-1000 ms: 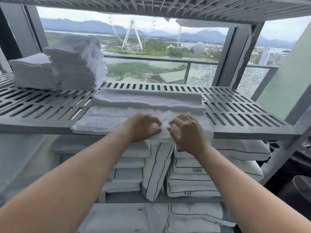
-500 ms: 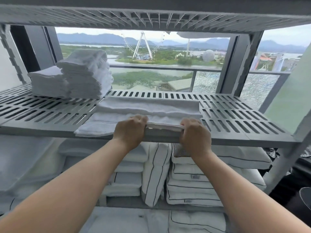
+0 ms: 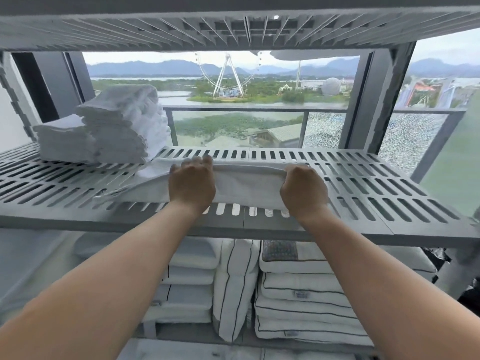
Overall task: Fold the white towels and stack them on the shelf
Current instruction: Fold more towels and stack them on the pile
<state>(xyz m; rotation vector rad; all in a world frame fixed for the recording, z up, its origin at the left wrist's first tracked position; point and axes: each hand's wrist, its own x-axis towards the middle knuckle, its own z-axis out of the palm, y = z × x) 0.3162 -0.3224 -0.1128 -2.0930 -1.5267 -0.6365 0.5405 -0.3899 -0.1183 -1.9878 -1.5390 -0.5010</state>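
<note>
Centre frame, a person's left grip [image 3: 192,185] and right grip [image 3: 304,190] each clasp a white towel [image 3: 246,187] lying on the grey slatted shelf [image 3: 363,183]. The thumbs are hidden, so a pinch is likely, not certain. A fold seems under way; next, the raised edge needs laying flat and square. The shelf also holds folded towels [image 3: 111,128], stacked upper left. Below it, piped pillows [image 3: 298,294] are piled.

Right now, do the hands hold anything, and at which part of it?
Both hold the white cloth towel on the grey slotted shelf: the left hand grips its raised edge near the middle, the right hand at the right end.
</note>
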